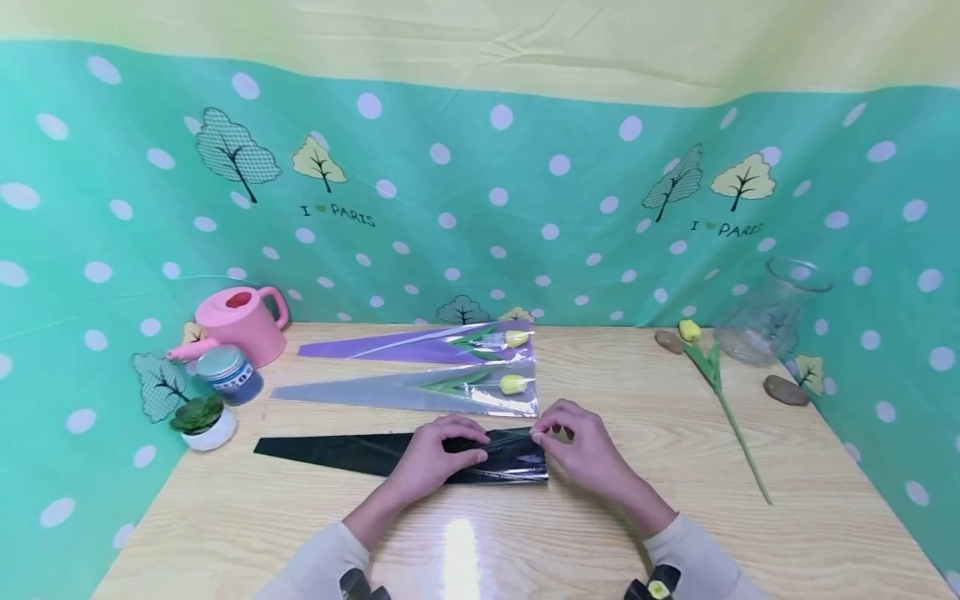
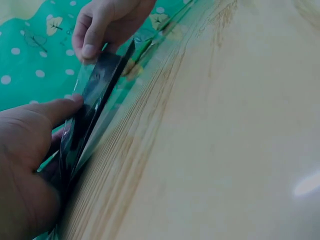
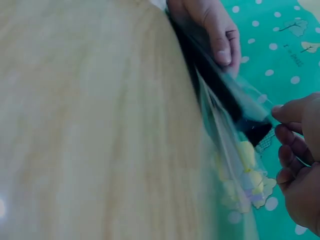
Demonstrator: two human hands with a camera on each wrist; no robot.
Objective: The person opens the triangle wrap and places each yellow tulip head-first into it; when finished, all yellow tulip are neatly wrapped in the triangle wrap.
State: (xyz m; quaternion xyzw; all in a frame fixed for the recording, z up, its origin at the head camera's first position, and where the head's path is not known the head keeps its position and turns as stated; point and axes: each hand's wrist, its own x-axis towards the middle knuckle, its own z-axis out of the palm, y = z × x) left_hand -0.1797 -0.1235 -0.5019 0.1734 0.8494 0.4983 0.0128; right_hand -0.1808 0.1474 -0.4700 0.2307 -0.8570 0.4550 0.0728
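Black sleeve (image 1: 405,454): flat on the wooden table (image 1: 675,517), near the front edge at its middle; long axis parallel to that edge, narrow tip toward the left edge, wide open mouth toward the right.
Left hand (image 1: 435,454): resting on the sleeve's middle, fingers curled over the film and thumb along it, apparently pinning it down so the mouth can be worked.
Right hand (image 1: 581,450): at the sleeve's wide end, thumb and fingertips pinching the clear top layer at the mouth; judged to be parting the two layers.
Wrist views: black backing and clear front of the sleeve seen lifted slightly apart between the two hands.
Clear sleeve (image 1: 420,392): just behind the black one, same heading, holding a yellow tulip (image 1: 513,384) with its head at the wide end.
Purple sleeve (image 1: 420,343): further back toward the rear edge, likewise loaded with a second yellow tulip (image 1: 516,337).
Loose tulip (image 1: 716,383): unwrapped, toward the right edge, head to the rear, stem running forward.
Glass vase (image 1: 768,312): back right corner, tilted, with brown stones (image 1: 785,390) near it.
Back left corner: pink watering can (image 1: 240,321), blue-lidded jar (image 1: 228,373), small potted plant (image 1: 201,421).
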